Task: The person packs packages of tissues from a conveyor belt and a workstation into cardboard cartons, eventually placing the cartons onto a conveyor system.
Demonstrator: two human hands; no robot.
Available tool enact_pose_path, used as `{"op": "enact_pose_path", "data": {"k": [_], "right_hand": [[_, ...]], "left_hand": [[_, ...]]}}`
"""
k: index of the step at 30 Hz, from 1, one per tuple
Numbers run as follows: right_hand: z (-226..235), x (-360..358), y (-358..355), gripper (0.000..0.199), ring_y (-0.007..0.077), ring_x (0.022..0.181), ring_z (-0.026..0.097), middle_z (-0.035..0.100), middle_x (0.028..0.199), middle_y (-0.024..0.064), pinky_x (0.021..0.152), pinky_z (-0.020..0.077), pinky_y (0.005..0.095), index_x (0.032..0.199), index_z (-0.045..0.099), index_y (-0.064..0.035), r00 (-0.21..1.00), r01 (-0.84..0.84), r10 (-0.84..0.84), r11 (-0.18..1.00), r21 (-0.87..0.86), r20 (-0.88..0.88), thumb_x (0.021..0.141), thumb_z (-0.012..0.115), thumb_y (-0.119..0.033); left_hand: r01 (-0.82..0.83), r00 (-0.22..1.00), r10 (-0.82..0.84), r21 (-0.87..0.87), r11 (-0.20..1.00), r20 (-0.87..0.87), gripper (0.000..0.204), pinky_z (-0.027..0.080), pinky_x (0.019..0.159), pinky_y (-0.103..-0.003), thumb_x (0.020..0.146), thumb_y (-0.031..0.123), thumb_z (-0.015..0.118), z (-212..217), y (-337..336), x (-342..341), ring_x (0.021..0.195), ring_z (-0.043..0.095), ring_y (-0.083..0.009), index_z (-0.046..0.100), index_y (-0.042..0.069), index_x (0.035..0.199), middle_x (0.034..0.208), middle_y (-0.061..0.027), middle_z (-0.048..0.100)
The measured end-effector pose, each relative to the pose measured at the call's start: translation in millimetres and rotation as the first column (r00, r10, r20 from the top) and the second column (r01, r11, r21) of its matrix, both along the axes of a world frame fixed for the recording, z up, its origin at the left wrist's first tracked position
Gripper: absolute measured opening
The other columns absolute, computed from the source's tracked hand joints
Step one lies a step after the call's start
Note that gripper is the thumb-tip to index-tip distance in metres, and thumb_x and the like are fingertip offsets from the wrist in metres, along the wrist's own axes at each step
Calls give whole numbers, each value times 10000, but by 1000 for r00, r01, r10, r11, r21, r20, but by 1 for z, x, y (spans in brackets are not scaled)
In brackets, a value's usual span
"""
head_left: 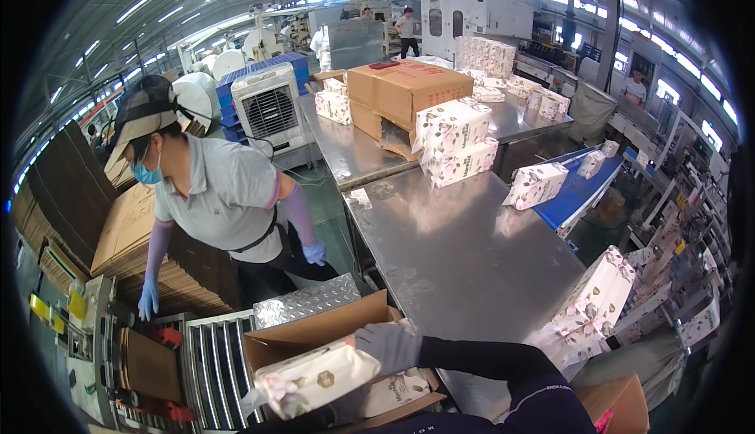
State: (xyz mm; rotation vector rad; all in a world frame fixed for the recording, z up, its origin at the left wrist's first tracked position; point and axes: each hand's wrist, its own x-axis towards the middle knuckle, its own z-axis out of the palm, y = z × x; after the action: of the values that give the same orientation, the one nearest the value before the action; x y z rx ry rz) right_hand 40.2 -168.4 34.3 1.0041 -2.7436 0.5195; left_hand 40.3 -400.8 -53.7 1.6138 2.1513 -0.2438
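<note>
Gloved fingers of your right hand (388, 347) are clamped over the upper right end of a floral tissue pack (318, 379), bent around its edge from above. Your left hand (348, 408) is mostly hidden under the pack, so you cannot tell from this view whether its fingers are apart or together; its place suggests it bears the weight from below while the right one steadies the soft wrapping.

You have the pack over the mouth of an open cardboard carton (314, 332), its left end covering part of the rim. Its long axis runs slantwise, from the loose clear film end at lower left up to your right palm, and the broad face with the round gold emblem is turned up toward you. Beneath it, a second tissue pack (397, 391) lies inside the carton.

The carton sits beside the roller conveyor (216, 363), close against your body, probably so both arms can work over it. To your right, upright tissue packs (599, 292) stand at the edge of the steel table (464, 257), apparently kept within reach of that arm.
</note>
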Motion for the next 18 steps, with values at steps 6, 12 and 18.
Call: {"op": "enact_pose_path", "data": {"k": [6,12,18], "right_hand": [[-190,-64,-34,651,444,1400,264,200,1555,220,1033,340,611,1521,256,-270,827,173,-473,728,663,304,915,496,-266],[-182,-56,-41,749,467,1455,28,-12,1608,178,1062,297,646,1536,142,-353,557,72,-496,828,556,666,917,562,-309],[-26,27,4,625,349,1153,557,563,1291,221,1007,429,438,1464,348,-148,629,449,-105,858,-251,770,915,593,-322]], "left_hand": [[26,995,-18,-79,997,103,961,465,846,-450,661,558,700,2,-7,-23,1017,572,-364,381,5,1379,1151,-227,558],[7,984,6,-75,997,177,1088,486,825,-445,676,651,655,-7,-13,-23,951,587,-378,305,-41,1440,1113,-264,561],[6,996,4,-112,994,87,1103,503,835,-447,682,642,667,-11,-11,-22,960,608,-363,263,-28,1461,1127,-248,574]]}}
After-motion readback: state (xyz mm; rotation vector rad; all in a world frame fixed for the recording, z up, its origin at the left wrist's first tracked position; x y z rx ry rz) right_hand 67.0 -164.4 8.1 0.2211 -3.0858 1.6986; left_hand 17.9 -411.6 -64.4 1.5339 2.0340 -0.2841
